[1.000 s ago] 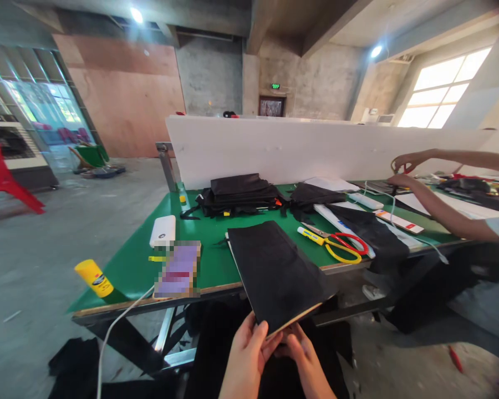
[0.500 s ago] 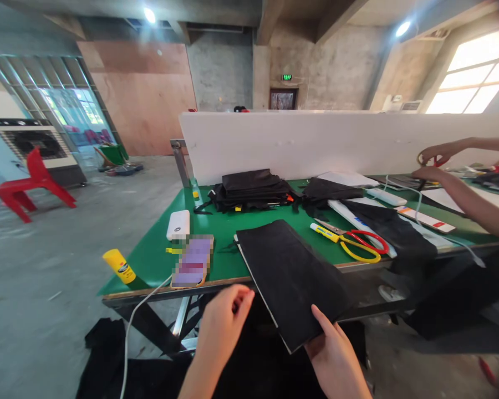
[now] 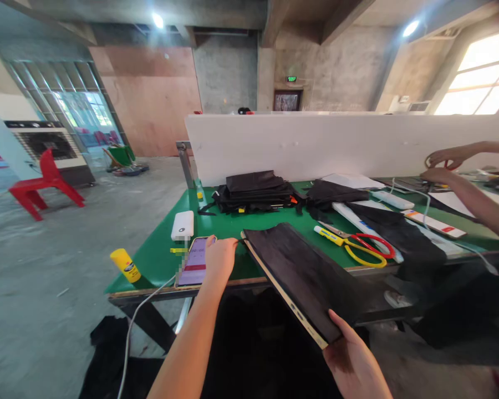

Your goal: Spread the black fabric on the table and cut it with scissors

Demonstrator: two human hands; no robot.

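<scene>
A black cloth-covered board (image 3: 299, 282) slants over the front edge of the green table, its pale long edge facing left. My right hand (image 3: 355, 354) grips its near end, thumb on top and fingers underneath. At the far left corner, my left hand (image 3: 221, 257) is closed in a pinch on a small dark strip of the cloth. Just beside that hand lies a phone (image 3: 193, 263) with a purple screen. Scissors (image 3: 368, 249) with red and yellow handles rest right of the board, against a yellow glue pen (image 3: 328, 235).
A stack of black cloth pieces (image 3: 255, 191) sits at the back of the green table (image 3: 158, 249). A yellow glue stick (image 3: 125, 265) and a white power bank (image 3: 183, 225) are on the left. Another person's hands (image 3: 449, 160) hold scissors at the far right.
My left hand has moved forward to the board's far corner and pinches the cloth there. The board has tilted, showing more of its pale edge. My right hand keeps its grip.
</scene>
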